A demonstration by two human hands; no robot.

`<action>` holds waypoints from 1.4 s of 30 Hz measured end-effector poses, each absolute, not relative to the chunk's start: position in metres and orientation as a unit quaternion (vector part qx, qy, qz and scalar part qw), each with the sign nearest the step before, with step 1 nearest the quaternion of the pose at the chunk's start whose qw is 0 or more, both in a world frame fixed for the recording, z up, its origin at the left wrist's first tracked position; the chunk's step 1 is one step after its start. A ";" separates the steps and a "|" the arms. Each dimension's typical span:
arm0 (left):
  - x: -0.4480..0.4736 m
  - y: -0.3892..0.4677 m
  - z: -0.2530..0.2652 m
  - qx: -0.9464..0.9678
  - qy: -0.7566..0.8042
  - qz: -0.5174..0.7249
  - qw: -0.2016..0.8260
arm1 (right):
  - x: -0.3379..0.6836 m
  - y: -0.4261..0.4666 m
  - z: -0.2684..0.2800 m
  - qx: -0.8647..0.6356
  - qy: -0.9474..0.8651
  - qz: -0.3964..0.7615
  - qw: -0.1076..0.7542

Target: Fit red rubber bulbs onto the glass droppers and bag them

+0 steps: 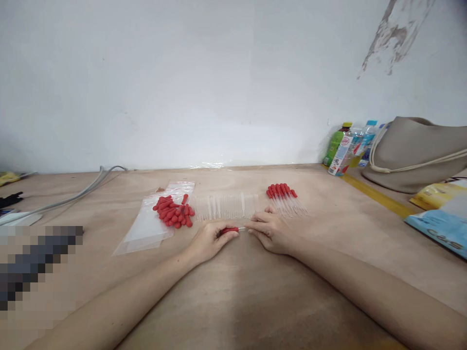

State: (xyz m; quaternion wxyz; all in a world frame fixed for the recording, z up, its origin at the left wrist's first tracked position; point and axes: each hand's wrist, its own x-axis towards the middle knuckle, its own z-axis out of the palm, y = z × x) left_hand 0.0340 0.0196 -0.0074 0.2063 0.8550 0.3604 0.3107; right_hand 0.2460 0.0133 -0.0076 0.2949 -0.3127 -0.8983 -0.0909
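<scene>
The left hand (209, 240) is clamping its fingers on a red bulb (230, 230); the right hand's (270, 232) fingers are pinching a clear tube (242, 229) that is meeting the bulb over the table (219, 301). Loose bulbs (174, 212) are lying on flat plastic bags (140, 232), beside a row of tubes (224, 205). Bulb-capped tubes (286, 200) are resting rightward. Bottles (341, 154) are standing near a tan sack (412, 150), its contents hidden.
</scene>
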 end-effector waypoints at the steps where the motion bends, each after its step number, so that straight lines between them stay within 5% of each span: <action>1: 0.034 0.020 -0.008 0.857 0.358 0.309 0.204 | 0.245 0.012 -0.006 -0.311 -0.900 -0.096 0.289; 18: 0.034 0.020 -0.008 0.885 0.330 0.292 0.150 | 0.236 0.014 -0.007 -0.344 -0.913 -0.068 0.208; 25: 0.035 0.016 -0.012 0.867 0.359 0.332 0.101 | 0.242 0.015 0.013 -0.304 -0.925 -0.174 0.148; 33: 0.034 0.018 -0.015 0.870 0.387 0.285 0.106 | 0.275 0.051 0.014 -0.671 -0.713 -0.051 0.194; 42: 0.036 0.018 -0.010 0.881 0.378 0.268 0.099 | 0.263 0.072 0.006 -0.730 -0.667 -0.043 0.142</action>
